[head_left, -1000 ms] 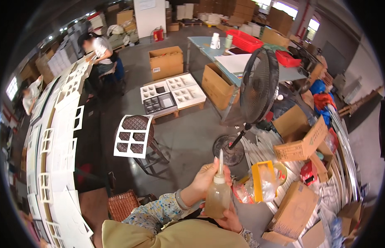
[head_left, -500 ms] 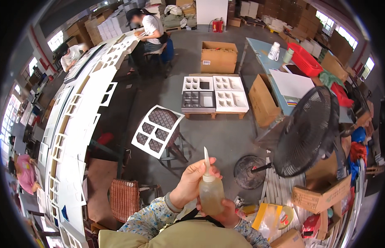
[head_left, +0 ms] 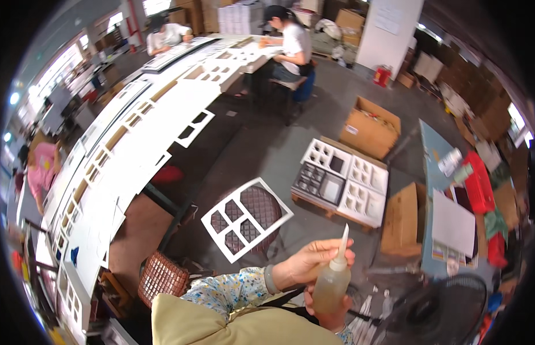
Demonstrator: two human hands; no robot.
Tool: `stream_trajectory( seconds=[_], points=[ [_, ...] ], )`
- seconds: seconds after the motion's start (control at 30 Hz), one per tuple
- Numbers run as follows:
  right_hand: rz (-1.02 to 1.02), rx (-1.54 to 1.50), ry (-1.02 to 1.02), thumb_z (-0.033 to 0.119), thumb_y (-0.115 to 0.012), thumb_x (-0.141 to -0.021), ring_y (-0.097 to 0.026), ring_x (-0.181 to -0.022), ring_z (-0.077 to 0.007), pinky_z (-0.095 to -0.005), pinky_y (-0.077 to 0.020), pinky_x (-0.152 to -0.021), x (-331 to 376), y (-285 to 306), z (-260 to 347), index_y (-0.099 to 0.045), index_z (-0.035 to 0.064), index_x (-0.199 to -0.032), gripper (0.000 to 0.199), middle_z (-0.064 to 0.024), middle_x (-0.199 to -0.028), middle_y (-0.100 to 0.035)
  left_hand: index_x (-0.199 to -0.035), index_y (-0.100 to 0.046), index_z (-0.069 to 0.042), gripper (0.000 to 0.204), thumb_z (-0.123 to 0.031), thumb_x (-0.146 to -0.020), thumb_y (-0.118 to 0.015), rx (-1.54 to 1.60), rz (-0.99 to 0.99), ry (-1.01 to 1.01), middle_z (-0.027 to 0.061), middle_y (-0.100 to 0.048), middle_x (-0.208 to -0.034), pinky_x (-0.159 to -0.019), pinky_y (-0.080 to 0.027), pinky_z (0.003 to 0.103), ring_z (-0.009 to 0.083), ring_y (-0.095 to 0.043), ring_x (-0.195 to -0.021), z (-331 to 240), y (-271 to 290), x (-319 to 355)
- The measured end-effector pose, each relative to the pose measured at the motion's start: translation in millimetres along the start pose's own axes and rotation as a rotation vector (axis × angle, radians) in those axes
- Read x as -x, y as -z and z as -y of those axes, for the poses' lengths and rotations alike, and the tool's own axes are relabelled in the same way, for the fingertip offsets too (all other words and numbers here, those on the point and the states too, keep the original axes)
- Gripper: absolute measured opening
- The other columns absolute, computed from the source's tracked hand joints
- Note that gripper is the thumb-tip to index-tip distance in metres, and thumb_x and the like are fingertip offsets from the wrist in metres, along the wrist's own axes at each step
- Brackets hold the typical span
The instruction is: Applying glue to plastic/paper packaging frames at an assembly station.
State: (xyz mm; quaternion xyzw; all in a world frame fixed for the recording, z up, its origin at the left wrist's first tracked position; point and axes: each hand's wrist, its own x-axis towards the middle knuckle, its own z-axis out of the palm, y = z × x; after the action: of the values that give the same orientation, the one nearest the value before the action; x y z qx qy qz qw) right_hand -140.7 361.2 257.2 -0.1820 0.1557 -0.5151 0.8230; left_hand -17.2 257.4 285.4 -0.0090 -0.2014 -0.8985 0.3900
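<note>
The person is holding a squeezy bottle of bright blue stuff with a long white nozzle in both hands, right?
Not quite. The head view shows the soft plastic squeeze bottle holds a pale yellowish liquid, not bright blue. The rest holds: its long white nozzle points up, the left hand is at the neck and the right hand cups the base.

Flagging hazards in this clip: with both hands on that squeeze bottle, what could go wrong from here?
1. The left hand has its fingers at the nozzle of the squeeze bottle, and the right hand grips the soft body from below; a squeeze might squirt the yellowish liquid onto the sleeve.
2. The bottle is held in mid-air; a slip could drop it onto the floor.
3. Drips might mark the white cut-out frame lying on the stool nearby.
</note>
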Motion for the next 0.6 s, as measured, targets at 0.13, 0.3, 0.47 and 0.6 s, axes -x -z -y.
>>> stream_trajectory(
  seconds=[0.13, 0.3, 0.47, 0.6],
  points=[
    [0.095, -0.060, -0.136, 0.060, -0.055, -0.069, -0.048, -0.076, -0.0273, -0.0272, -0.0434, -0.047, -61, 30, 38, -0.041, -0.0026, -0.112, 0.078, -0.0158, -0.100, -0.044, -0.116, -0.051, -0.005, 0.032, -0.022, -0.089, -0.051, -0.009, -0.028, -0.130, 0.0075, -0.060, -0.093, -0.084, -0.045, 0.036, 0.0217, -0.055, -0.095, -20, 39, -43],
    [0.159, -0.029, -0.384, 0.054, -0.058, -0.070, -0.049, -0.080, -0.0286, -0.0301, -0.0451, -0.050, -143, 73, 101, -0.040, -0.0034, -0.115, 0.075, -0.0179, -0.102, -0.046, -0.105, -0.054, -0.008, 0.027, -0.030, -0.089, -0.049, -0.074, -0.163, -0.369, 0.0044, -0.059, -0.085, -0.079, -0.047, 0.034, 0.0209, -0.056, -0.091, -52, 73, -102],
    [0.128, 0.029, -0.678, 0.043, -0.063, -0.068, -0.052, -0.086, -0.0318, -0.0362, -0.0476, -0.057, -217, 104, 182, -0.039, -0.0038, -0.118, 0.073, -0.0201, -0.105, -0.048, -0.081, -0.049, -0.010, 0.040, -0.046, -0.091, -0.033, -0.077, -0.318, -0.660, 0.0005, -0.048, -0.065, -0.071, -0.041, 0.030, 0.0170, -0.048, -0.069, -64, 93, -168],
    [0.208, 0.034, -0.846, 0.038, -0.065, -0.065, -0.053, -0.090, -0.0337, -0.0392, -0.0470, -0.065, -257, 117, 232, -0.037, -0.0048, -0.120, 0.075, -0.0206, -0.106, -0.049, -0.083, -0.050, -0.010, 0.040, -0.046, -0.091, -0.034, -0.144, -0.364, -0.738, 0.0002, -0.049, -0.066, -0.070, -0.041, 0.030, 0.0170, -0.048, -0.072, -75, 92, -216]
  ],
)
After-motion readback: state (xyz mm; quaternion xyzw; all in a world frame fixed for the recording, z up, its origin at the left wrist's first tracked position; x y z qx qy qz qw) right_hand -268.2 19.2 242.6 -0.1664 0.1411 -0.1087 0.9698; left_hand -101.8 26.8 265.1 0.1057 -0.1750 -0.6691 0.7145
